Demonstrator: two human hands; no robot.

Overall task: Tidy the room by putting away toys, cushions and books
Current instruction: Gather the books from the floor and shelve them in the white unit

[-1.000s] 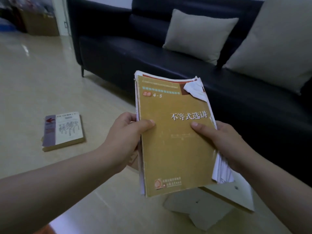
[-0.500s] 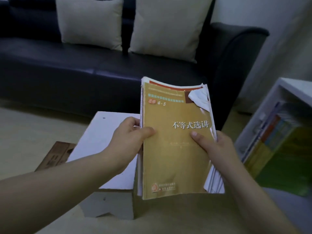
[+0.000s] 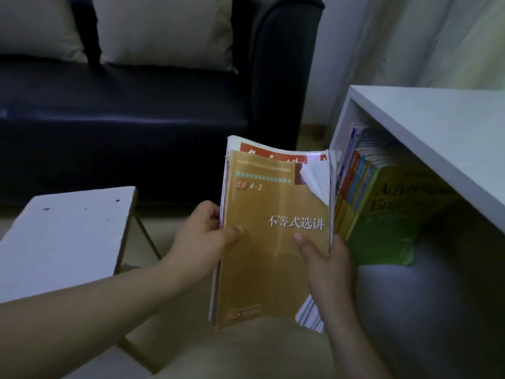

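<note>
I hold a small stack of books (image 3: 273,250) upright in front of me; the front one has a worn yellow-brown cover with a torn top right corner. My left hand (image 3: 202,239) grips the stack's left edge, thumb on the cover. My right hand (image 3: 325,258) grips the right edge, thumb pressed on the cover. The stack is just left of a white shelf unit (image 3: 426,127) whose open compartment holds several leaning books (image 3: 382,209), the outermost green.
A dark sofa (image 3: 123,127) with two pale cushions (image 3: 166,31) fills the back. A low white stool (image 3: 68,236) with thin metal legs stands on the floor to the left. A pale curtain hangs behind the shelf.
My view has swung right: the book lying on the floor left the frame, and the white shelf with its books came in close on the right. Both hands keep the same hold on the stack.
</note>
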